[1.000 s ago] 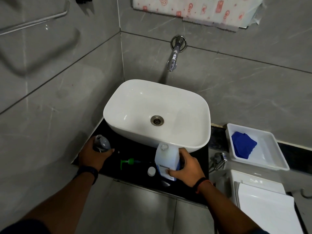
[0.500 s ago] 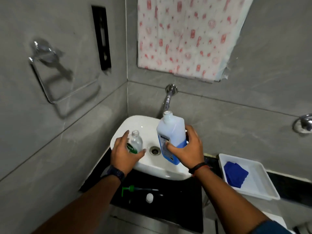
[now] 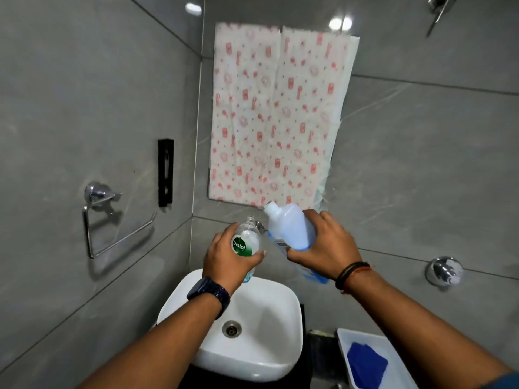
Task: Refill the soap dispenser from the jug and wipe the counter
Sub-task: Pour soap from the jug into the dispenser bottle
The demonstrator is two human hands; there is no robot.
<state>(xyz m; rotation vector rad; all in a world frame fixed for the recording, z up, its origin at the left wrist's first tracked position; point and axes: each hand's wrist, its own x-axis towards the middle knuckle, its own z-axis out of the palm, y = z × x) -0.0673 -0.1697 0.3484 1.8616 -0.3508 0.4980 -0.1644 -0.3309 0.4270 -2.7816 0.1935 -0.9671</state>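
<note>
A blue cloth (image 3: 366, 367) lies in a white tray (image 3: 344, 343) beside the white basin (image 3: 269, 310). Above the basin, the left hand (image 3: 227, 258) has its fingers wrapped round an uncapped Dettol dispenser bottle (image 3: 248, 242); the right hand (image 3: 327, 248) grips the jug (image 3: 289, 228), tilted with its open spout near, perhaps not touching, the bottle's neck

The soap dispenser bottle (image 3: 248, 240) is clear, glossy plastic with a smooth green label; the jug (image 3: 292, 233) beside it is cloudy, translucent plastic. Below them the basin (image 3: 276, 357) is glossy white ceramic with a metal drain ring (image 3: 232, 329). Right of the basin, a smooth white plastic tray (image 3: 344, 349) holds matt blue cloth (image 3: 366, 366). The wall tiles (image 3: 84, 108) are polished grey stone-look; the towel ring (image 3: 112, 217) is shiny chrome.
</note>
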